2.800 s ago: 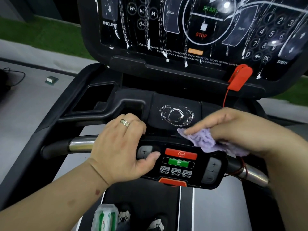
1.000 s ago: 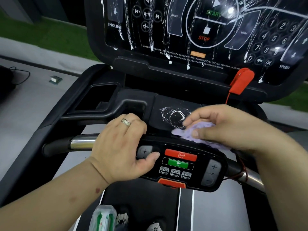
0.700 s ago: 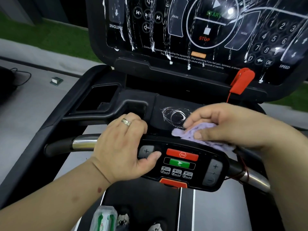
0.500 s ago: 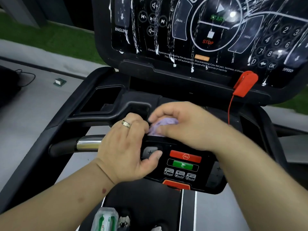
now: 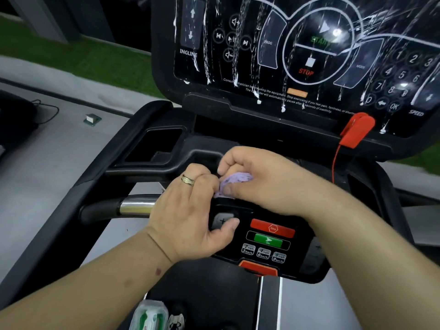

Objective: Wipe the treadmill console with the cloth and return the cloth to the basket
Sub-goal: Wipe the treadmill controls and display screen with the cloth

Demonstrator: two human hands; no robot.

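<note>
The black treadmill console fills the top of the view, its panel streaked with white foam runs. My right hand grips a bunched lilac cloth and presses it on the ledge just above the small handlebar control pad. My left hand, with a ring on it, grips the left end of that pad, fingers curled over its top and thumb on the plus button. Its knuckles touch the cloth. No basket is in view.
A red safety clip with a red cord hangs at the console's right. A cup pocket is sunk in the left tray. A chrome handlebar runs left. A green-and-white bottle stands near the bottom edge, above the belt.
My right hand has swept the cloth leftward across the ledge, over the foam swirl, until it meets my left hand. The swirl is hidden under the hand. My left hand has stayed put.
</note>
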